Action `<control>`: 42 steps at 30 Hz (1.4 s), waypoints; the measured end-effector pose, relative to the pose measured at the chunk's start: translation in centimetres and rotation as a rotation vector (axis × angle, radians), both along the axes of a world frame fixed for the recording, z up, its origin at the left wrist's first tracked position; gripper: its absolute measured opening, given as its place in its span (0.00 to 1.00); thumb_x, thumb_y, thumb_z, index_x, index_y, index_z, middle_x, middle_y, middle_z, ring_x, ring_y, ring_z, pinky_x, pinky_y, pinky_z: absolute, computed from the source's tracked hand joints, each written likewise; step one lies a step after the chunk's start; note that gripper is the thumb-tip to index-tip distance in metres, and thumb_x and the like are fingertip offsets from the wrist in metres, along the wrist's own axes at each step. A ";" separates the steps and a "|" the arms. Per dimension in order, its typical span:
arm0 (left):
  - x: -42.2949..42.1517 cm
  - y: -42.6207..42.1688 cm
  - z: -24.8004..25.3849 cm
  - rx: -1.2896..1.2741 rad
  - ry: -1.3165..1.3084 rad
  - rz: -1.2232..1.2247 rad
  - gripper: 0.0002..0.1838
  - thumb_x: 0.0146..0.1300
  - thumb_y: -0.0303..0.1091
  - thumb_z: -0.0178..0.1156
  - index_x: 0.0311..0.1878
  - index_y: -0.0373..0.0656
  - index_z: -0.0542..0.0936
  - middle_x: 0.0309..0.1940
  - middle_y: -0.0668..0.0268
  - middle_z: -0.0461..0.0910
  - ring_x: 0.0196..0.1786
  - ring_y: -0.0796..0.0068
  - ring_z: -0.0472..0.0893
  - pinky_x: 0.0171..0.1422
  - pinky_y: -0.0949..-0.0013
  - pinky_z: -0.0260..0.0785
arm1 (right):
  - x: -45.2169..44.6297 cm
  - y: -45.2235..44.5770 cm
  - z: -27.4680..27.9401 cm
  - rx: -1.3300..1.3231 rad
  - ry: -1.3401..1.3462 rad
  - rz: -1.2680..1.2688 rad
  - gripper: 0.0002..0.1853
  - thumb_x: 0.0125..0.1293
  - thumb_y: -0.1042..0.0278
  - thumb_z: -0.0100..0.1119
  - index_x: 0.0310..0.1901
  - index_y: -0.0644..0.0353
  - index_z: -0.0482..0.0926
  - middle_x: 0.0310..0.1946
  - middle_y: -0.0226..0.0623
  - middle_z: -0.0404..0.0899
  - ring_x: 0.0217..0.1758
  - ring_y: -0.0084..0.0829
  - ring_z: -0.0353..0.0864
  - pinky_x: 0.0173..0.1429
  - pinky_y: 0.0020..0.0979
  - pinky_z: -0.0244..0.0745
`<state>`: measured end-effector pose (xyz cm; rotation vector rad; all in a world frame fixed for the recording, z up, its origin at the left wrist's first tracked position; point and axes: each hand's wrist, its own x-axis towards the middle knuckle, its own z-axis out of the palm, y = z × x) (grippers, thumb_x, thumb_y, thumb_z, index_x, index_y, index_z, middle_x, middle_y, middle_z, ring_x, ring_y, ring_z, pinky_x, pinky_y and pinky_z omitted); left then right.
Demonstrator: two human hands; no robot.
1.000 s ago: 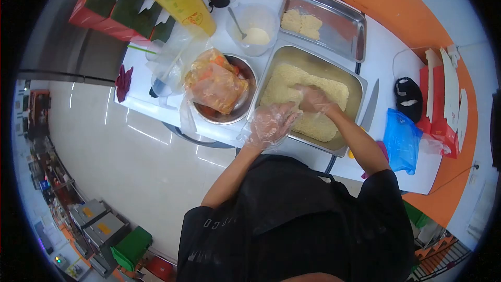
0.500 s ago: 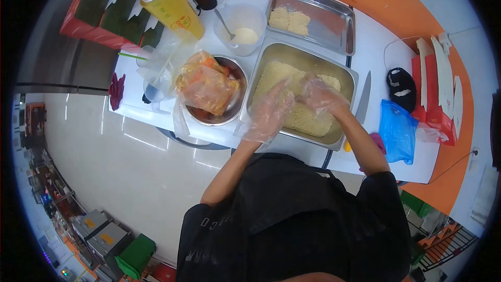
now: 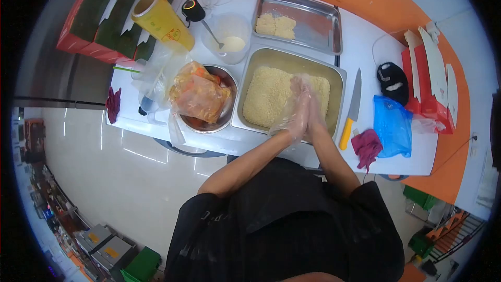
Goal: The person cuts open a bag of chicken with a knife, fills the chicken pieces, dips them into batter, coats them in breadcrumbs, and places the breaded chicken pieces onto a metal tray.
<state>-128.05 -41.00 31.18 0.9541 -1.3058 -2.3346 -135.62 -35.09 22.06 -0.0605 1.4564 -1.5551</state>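
Observation:
Both my hands wear clear plastic gloves and meet palm to palm over a deep steel pan [image 3: 341,81] of pale breadcrumbs [image 3: 266,94]. My left hand [image 3: 295,114] has its fingers stretched out, pointing to the far side. Against it lies my right hand [image 3: 314,109], its fingers also straight. Whether anything sits between the palms is hidden. Behind the pan, a shallow steel tray [image 3: 318,21] holds breaded pieces [image 3: 276,25] at its left end.
Left of the pan, a steel bowl [image 3: 229,112] holds a plastic bag of orange food [image 3: 201,96]. A tub [image 3: 229,31] with pale batter stands behind it. At right lie a yellow-handled knife [image 3: 352,107], a maroon cloth [image 3: 367,147] and a blue bag [image 3: 392,128].
My hands were apart at an angle over the crumbs; now they are pressed together, pointing away from me. The right forearm has swung left, uncovering the knife handle and cloth. The view has shifted slightly.

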 end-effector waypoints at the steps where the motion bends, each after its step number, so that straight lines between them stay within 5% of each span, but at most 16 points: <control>1: 0.5 -0.6 2.4 -0.056 -0.032 -0.020 0.46 0.81 0.68 0.32 0.86 0.42 0.44 0.87 0.54 0.45 0.87 0.61 0.46 0.87 0.63 0.41 | 1.8 -0.2 2.6 -0.031 0.008 -0.036 0.36 0.83 0.42 0.39 0.79 0.63 0.62 0.74 0.41 0.69 0.75 0.38 0.69 0.79 0.36 0.61; 3: 1.1 -0.8 2.5 -0.081 -0.041 -0.008 0.45 0.81 0.68 0.32 0.86 0.43 0.44 0.87 0.56 0.44 0.87 0.62 0.45 0.88 0.64 0.40 | 4.0 -0.8 5.2 -0.079 -0.011 -0.065 0.36 0.83 0.42 0.39 0.79 0.62 0.62 0.74 0.41 0.69 0.75 0.37 0.68 0.80 0.36 0.60; 8: -1.9 1.0 -7.0 0.063 0.120 0.128 0.43 0.82 0.66 0.30 0.87 0.45 0.43 0.88 0.64 0.44 0.88 0.62 0.43 0.89 0.65 0.34 | 0.7 -2.3 1.2 -0.071 -0.046 -0.002 0.36 0.84 0.43 0.39 0.81 0.63 0.58 0.80 0.41 0.61 0.81 0.36 0.60 0.84 0.35 0.51; 14: -1.4 -1.9 -2.2 0.084 0.264 0.365 0.44 0.81 0.67 0.33 0.87 0.45 0.45 0.87 0.61 0.46 0.87 0.62 0.48 0.88 0.62 0.38 | 3.8 -2.6 7.2 -0.149 0.142 0.095 0.35 0.84 0.46 0.41 0.82 0.63 0.57 0.83 0.42 0.55 0.85 0.35 0.52 0.86 0.33 0.45; 17: -2.1 0.4 -10.7 0.047 0.109 0.157 0.43 0.82 0.67 0.33 0.87 0.48 0.45 0.86 0.58 0.49 0.84 0.62 0.55 0.87 0.60 0.44 | -1.2 -2.7 4.2 -0.067 0.018 0.196 0.36 0.84 0.49 0.43 0.83 0.63 0.51 0.85 0.42 0.51 0.87 0.36 0.48 0.87 0.33 0.42; 20: -0.6 -1.4 -3.9 0.300 0.335 0.175 0.37 0.84 0.53 0.41 0.87 0.48 0.45 0.85 0.57 0.51 0.83 0.63 0.59 0.86 0.61 0.49 | 0.2 -2.3 2.3 -0.135 0.303 0.160 0.40 0.82 0.52 0.50 0.84 0.64 0.45 0.85 0.46 0.47 0.87 0.39 0.46 0.87 0.35 0.42; 23: -0.6 -3.4 -4.6 0.261 0.289 0.175 0.37 0.80 0.34 0.48 0.87 0.47 0.45 0.85 0.55 0.51 0.83 0.60 0.60 0.85 0.61 0.50 | 2.1 -1.9 1.2 -0.197 0.578 0.125 0.45 0.79 0.55 0.56 0.84 0.66 0.40 0.86 0.49 0.44 0.88 0.41 0.44 0.88 0.36 0.41; 26: -0.5 -5.2 -7.2 0.010 0.229 0.048 0.42 0.72 0.21 0.50 0.86 0.45 0.47 0.85 0.54 0.52 0.84 0.57 0.60 0.84 0.62 0.55 | 0.4 -0.3 4.1 0.127 1.147 0.320 0.51 0.75 0.53 0.62 0.83 0.69 0.39 0.85 0.55 0.42 0.89 0.43 0.40 0.88 0.37 0.39; 29: -0.1 -5.7 -7.0 -0.111 0.167 -0.014 0.42 0.70 0.21 0.49 0.86 0.45 0.48 0.85 0.53 0.54 0.84 0.55 0.59 0.84 0.61 0.55 | -0.3 0.0 5.4 0.100 1.171 0.313 0.54 0.74 0.50 0.64 0.83 0.71 0.38 0.86 0.56 0.40 0.89 0.45 0.39 0.88 0.38 0.38; 32: -0.1 -5.6 -10.2 -0.091 0.214 0.132 0.36 0.76 0.24 0.42 0.85 0.46 0.51 0.84 0.52 0.54 0.85 0.53 0.57 0.86 0.60 0.52 | -0.3 0.4 6.1 0.035 0.765 0.172 0.49 0.75 0.56 0.62 0.84 0.64 0.41 0.86 0.48 0.43 0.89 0.44 0.41 0.88 0.40 0.38; 38: 0.3 -3.3 -5.3 0.006 0.180 0.121 0.34 0.85 0.54 0.37 0.83 0.40 0.55 0.82 0.55 0.60 0.83 0.58 0.61 0.85 0.58 0.55 | 0.1 -0.1 6.6 -0.160 0.513 -0.029 0.50 0.76 0.51 0.61 0.84 0.64 0.40 0.86 0.56 0.39 0.89 0.46 0.39 0.88 0.39 0.38; 42: 1.6 -1.2 -5.4 -0.159 -0.084 -0.072 0.38 0.84 0.59 0.30 0.83 0.41 0.57 0.76 0.50 0.69 0.77 0.52 0.69 0.81 0.57 0.60 | -1.3 -0.2 5.2 0.117 0.967 0.070 0.52 0.73 0.51 0.65 0.83 0.67 0.43 0.85 0.60 0.39 0.88 0.52 0.41 0.88 0.41 0.41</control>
